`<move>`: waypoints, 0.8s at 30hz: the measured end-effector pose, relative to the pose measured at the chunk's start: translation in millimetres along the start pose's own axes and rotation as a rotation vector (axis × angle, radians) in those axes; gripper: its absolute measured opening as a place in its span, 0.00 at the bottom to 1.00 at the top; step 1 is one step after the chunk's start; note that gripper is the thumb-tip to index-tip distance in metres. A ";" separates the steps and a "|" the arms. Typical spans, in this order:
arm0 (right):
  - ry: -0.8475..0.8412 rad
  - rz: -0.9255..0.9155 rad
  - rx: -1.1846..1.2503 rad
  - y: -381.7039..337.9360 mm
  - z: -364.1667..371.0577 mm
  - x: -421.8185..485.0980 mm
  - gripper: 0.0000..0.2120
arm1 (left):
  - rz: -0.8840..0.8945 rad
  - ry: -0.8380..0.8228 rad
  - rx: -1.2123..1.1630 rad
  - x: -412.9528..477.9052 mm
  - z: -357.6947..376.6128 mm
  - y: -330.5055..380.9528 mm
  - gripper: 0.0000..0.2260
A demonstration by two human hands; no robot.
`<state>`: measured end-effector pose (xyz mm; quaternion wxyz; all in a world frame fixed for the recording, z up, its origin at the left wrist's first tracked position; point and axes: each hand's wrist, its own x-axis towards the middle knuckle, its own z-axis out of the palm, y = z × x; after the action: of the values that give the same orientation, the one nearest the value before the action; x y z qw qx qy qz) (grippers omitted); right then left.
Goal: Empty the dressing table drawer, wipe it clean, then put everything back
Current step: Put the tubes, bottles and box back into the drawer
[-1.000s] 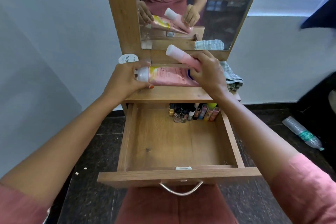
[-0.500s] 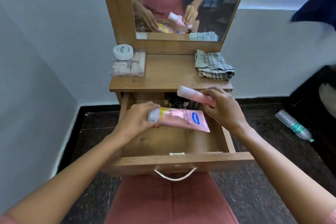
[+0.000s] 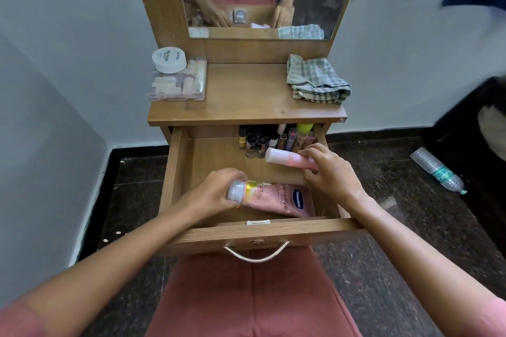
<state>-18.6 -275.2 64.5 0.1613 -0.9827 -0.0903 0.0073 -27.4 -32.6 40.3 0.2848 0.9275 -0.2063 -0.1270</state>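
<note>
The left hand (image 3: 210,195) grips the lotion tube (image 3: 282,198) by its cap at six o'clock in the drawer (image 3: 175,172); the right hand (image 3: 332,172) pinches the pink bottle (image 3: 287,158) toward two o'clock. Both look light (tube soft, bottle stiff, likely slick), so gripping the stiff parts seems wisest.

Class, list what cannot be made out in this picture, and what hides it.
Head view:
- Small bottles at the back of the drawer: tops hidden under the tabletop, labels too small.
- Pink bottle: one end covered by the right hand.
- Pink tube: left hand covers part of its cap; whether it rests on the drawer floor is unclear.
</note>
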 end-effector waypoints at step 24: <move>-0.257 -0.167 -0.350 -9.8 24.0 26.3 0.10 | 0.025 -0.323 -0.062 11.9 -4.5 -1.4 0.22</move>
<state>4.5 -253.7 45.3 -0.0244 -0.9759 -0.1908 0.1033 -14.9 -34.8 41.7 0.2778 0.8831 -0.2568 -0.2773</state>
